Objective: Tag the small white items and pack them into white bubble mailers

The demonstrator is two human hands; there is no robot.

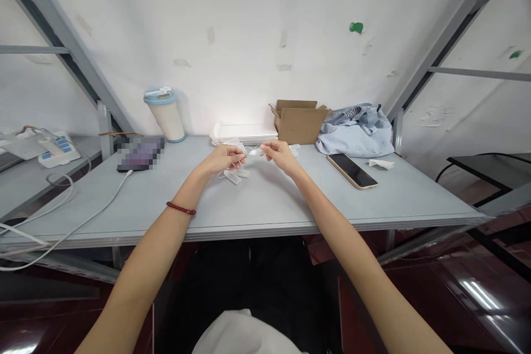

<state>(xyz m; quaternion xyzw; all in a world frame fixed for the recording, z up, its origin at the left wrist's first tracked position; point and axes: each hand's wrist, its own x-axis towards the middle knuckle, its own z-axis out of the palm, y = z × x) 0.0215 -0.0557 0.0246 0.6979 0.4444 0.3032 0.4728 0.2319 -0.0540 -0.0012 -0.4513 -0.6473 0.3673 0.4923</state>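
Observation:
Over the middle of the grey table, a small white piece with a thin pale cord [254, 152] stretches between my two hands. My left hand [226, 159] is closed in a pinch at its left end. The fingers of my right hand [280, 155] pinch the other side. What exactly the piece is, I cannot make out. Just below my left hand lie several small white tags with thin loops [233, 177]. More pale pieces [295, 149] show behind my right hand, partly hidden by it.
Along the wall stand a white cup with a blue lid [166, 116], a stack of flat white boxes [246, 133], an open cardboard box [301, 124] and a light blue cloth [357, 133]. A phone [352, 171] and crumpled tissue [381, 164] lie right; a cabled device [141, 154] lies left.

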